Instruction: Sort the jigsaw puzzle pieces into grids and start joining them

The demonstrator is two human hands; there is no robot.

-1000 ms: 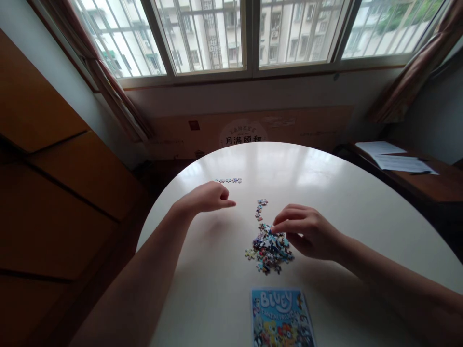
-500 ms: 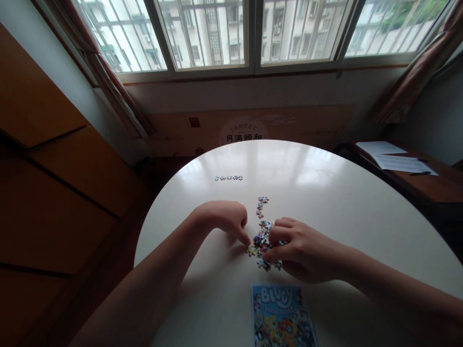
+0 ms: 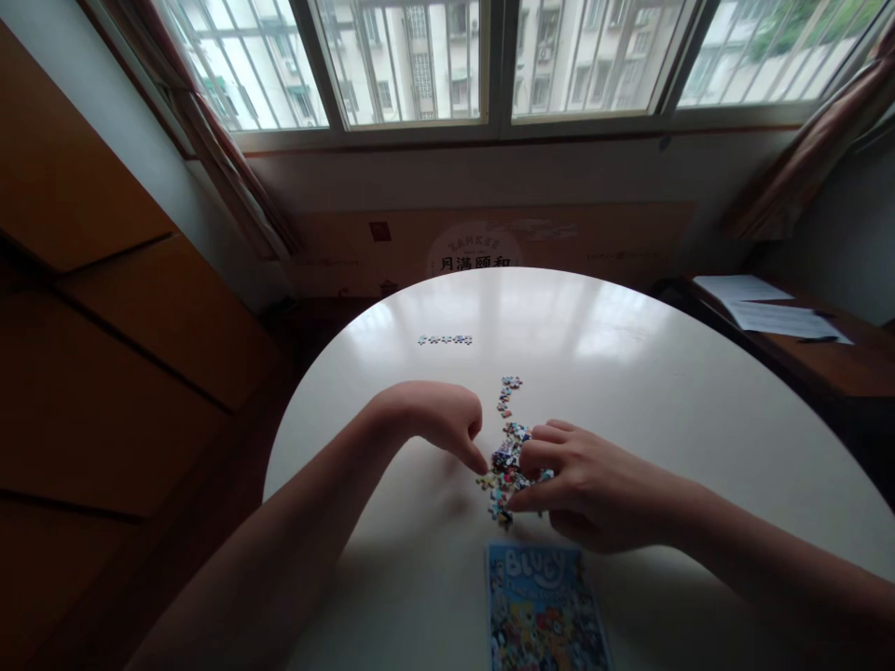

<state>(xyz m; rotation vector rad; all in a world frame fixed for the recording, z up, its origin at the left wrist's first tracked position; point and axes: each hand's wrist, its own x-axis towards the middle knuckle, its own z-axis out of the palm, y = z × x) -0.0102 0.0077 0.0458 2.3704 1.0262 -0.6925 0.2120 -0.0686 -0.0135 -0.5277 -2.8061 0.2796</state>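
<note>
A pile of small colourful jigsaw pieces lies on the white table between my two hands. At its left edge, my left hand is bent down with its fingers curled; one digit points at a yellowish piece. Whether anything sits inside those curled fingers is hidden. From the right, my right hand reaches over the pile, fingers apart, with the forefinger stretched onto pieces at the near side. It covers part of the pile. Just beyond, a short crooked line of pieces leads away from the pile.
A row of several pieces lies farther back on the round table. Close to me is a blue picture card or box marked "Bluey". Papers and a pen rest on a brown desk at right.
My right forefinger has shifted slightly, and pieces at the pile's near edge have moved a little left and nearer me. The left hand stays almost in place. The view has shifted slightly.
</note>
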